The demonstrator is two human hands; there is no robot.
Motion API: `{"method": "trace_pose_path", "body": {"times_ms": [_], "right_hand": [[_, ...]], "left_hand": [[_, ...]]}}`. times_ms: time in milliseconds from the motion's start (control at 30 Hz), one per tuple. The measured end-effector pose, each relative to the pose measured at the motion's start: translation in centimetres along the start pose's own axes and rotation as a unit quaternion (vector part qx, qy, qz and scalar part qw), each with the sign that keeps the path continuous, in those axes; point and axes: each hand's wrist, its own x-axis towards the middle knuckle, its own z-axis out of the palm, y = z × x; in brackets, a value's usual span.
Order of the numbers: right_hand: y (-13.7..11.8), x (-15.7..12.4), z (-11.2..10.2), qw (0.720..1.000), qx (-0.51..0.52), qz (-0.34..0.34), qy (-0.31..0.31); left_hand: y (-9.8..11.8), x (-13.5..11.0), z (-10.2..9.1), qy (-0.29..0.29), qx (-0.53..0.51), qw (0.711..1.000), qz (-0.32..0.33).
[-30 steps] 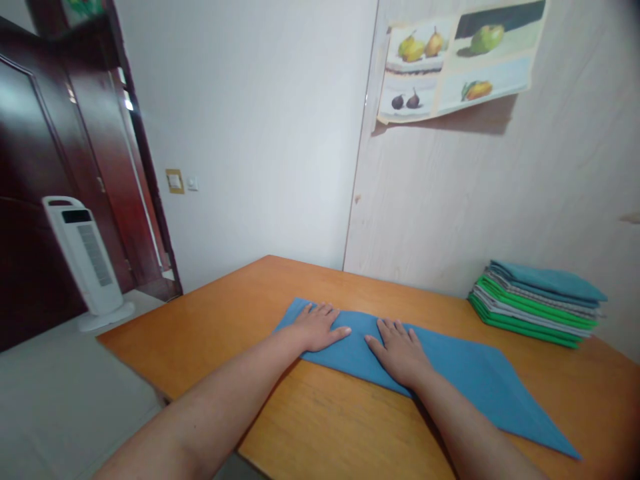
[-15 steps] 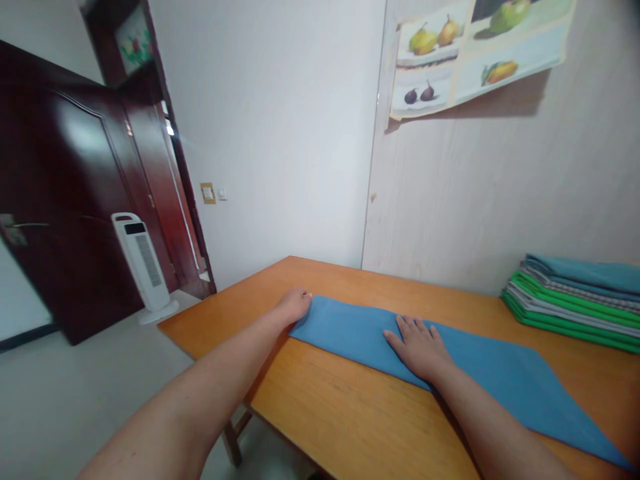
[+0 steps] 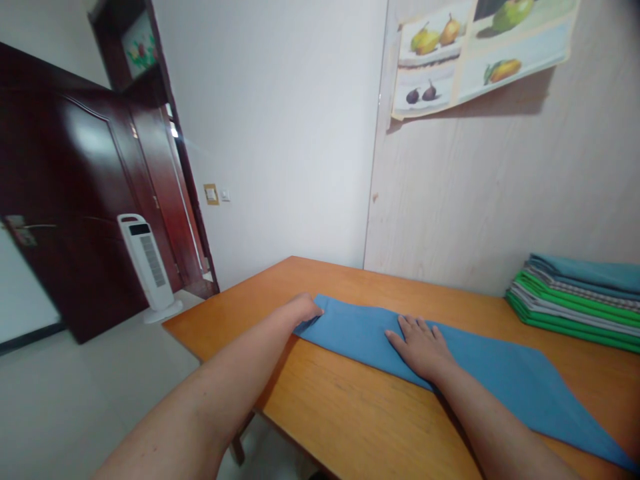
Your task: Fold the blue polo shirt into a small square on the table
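Observation:
A long folded blue cloth (image 3: 500, 373) stretches across the table from its left part to the lower right. At the cloth's left end, my left hand (image 3: 304, 310) is closed on the edge, thumb on top; its other fingers are hidden beneath or behind the fabric. The cloth lifts slightly and creases at that spot. My right hand (image 3: 421, 345) lies flat on the middle of the cloth, palm down with fingers spread.
The wooden table (image 3: 345, 413) stands against the wall. A stack of folded green, grey, checked and blue cloths (image 3: 575, 300) sits at its back right. A white tower heater or fan (image 3: 150, 267) stands on the floor by the dark red door (image 3: 60, 187).
My left hand has shifted slightly right over the cloth's left end, and the fabric there now creases under the thumb. My right hand stays in place. The view has moved a little.

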Motion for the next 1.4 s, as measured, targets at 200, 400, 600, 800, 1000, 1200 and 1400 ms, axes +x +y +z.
{"method": "trace_pose_path", "body": {"times_ms": [200,400,600,800,1000,1200,1400], "right_hand": [[-0.2,-0.1,-0.1,1.0,0.006,0.003,-0.001],[-0.4,-0.3,-0.5,1.0,0.013,0.004,-0.001],[-0.5,-0.4,-0.5,1.0,0.016,0.003,0.002],[-0.6,-0.4,-0.6,1.0,0.022,0.001,0.003],[-0.8,-0.4,-0.9,1.0,0.031,0.001,0.0],[-0.8,-0.5,-1.0,0.999,0.037,-0.002,0.001],[-1.0,-0.6,-1.2,0.999,0.045,-0.005,0.005]], "left_hand": [[1.0,-0.8,0.2,-0.011,-0.015,1.0,-0.021],[1.7,-1.6,-1.0,-0.046,-0.077,0.996,-0.004],[3.8,-2.2,-2.5,-0.097,-0.123,0.987,0.042],[7.7,-2.7,-3.2,-0.138,-0.122,0.979,0.083],[11.8,-3.9,-1.7,-0.164,-0.082,0.973,0.141],[14.0,-5.0,1.2,-0.151,-0.004,0.97,0.189],[14.4,-5.6,4.2,-0.127,0.027,0.968,0.216]]}}
